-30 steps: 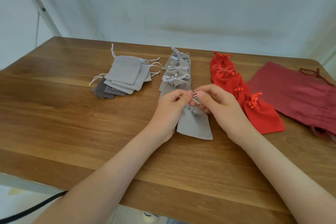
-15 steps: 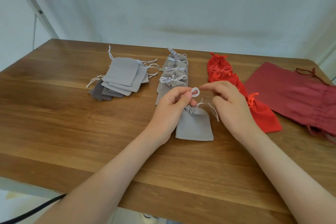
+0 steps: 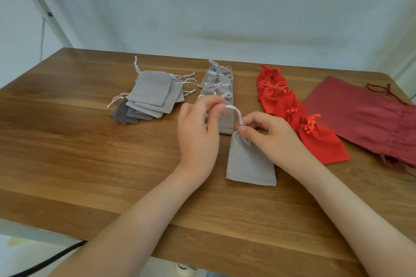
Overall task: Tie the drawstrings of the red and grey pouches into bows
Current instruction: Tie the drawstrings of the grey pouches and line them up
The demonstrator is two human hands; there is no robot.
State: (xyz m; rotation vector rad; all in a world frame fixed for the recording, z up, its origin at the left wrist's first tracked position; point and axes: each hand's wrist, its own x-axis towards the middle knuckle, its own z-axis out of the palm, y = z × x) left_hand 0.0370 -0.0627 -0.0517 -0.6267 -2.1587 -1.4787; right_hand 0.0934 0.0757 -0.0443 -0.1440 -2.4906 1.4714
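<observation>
Pinching 1 drawstring (image 3: pixel 236 113), left hand (image 3: pixel 198 132), right hand (image 3: pixel 270 137), 1 grey pouch (image 3: pixel 249 164)

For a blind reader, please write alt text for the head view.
The left hand holds a white drawstring loop while the right hand pinches the neck of a grey pouch on a table. Behind lie grey pouches and red pouches.
</observation>
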